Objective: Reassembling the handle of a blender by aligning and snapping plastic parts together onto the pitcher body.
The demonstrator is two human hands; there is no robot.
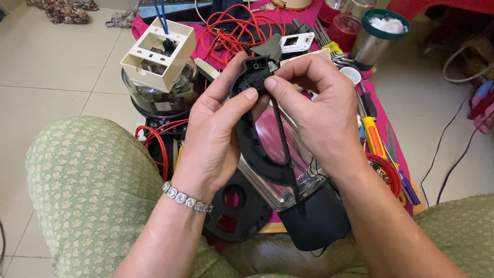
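At frame centre the left hand (216, 128) and right hand (314, 110) both pinch a black curved plastic handle (252, 139) above a clear blender jar (280, 180), with a cream box (158, 54) upper left and screwdrivers (373, 136) right

Handle part (256, 118) between both hands, jar (288, 175) beneath, screwdrivers (373, 136) right, box (158, 54) left behind

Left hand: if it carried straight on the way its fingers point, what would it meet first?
Likely the right hand: the left hand points up and right across the black plastic handle part both grip, fingertips nearly touching. Depth is unclear.
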